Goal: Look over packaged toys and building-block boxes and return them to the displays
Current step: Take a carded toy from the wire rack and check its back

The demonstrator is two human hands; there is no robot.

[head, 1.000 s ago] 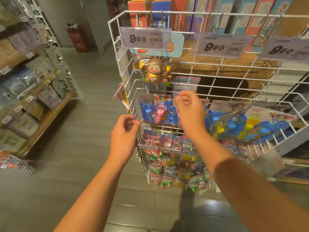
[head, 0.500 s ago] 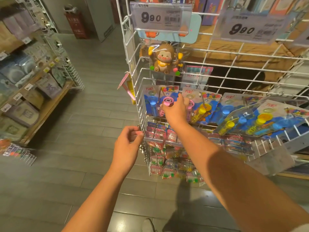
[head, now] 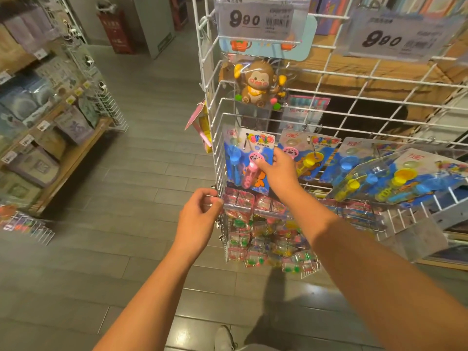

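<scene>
Blister pack (head: 249,160), on hook: right hand (head: 279,168) pinches its edge; left hand (head: 200,219) grips rack (head: 215,138). Seat squarely, steadying rack.

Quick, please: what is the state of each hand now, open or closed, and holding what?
Left hand: closed, pinching the corner of the white wire rack.
Right hand: fingers curled on the pink bubble toy pack, gripping it.

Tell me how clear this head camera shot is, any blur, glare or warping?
Head view: wide-angle warping bows the white wire rack and floor lines; the left shelves look soft and hazy; glare glints on the monkey toy wrapper; the price tag reads clearly; both arms cast a dark shadow on the floor.
</scene>
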